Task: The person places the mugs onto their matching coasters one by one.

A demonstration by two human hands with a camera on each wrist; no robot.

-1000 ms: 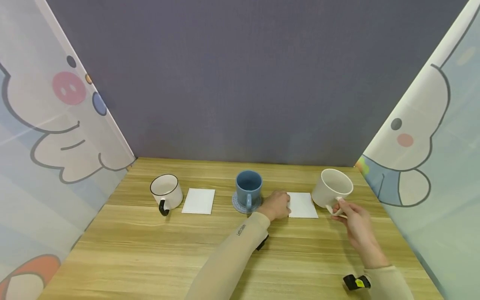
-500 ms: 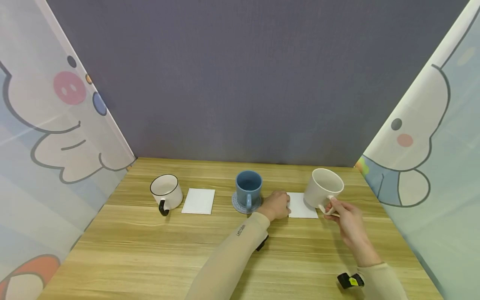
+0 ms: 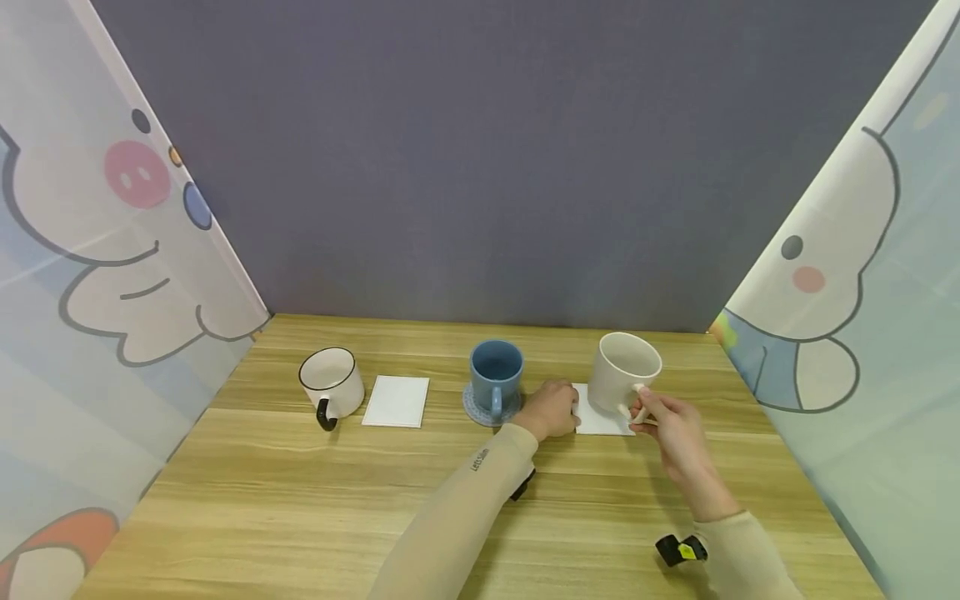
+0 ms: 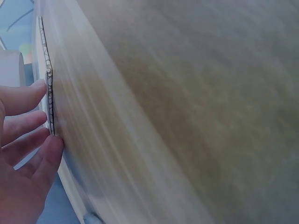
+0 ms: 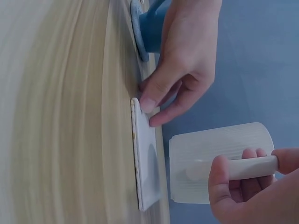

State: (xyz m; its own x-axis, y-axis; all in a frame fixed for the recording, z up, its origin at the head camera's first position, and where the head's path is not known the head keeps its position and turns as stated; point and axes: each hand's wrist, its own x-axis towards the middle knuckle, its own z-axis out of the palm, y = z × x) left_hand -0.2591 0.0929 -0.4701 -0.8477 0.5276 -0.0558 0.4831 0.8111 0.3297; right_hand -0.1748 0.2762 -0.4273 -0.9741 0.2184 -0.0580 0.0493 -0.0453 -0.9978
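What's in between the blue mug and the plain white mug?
In the head view, the left hand lies between the blue mug and the plain white mug, fingers at a white coaster's edge. Part of that coaster shows there too.

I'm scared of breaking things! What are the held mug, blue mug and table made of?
Held mug: probably smooth ceramic, from its even cream surface, though maybe plastic. Blue mug: likely ceramic too, with a thick-looking rim; its shine is hard to judge. Table: wood or wood-look laminate, smooth, with streaky grain.
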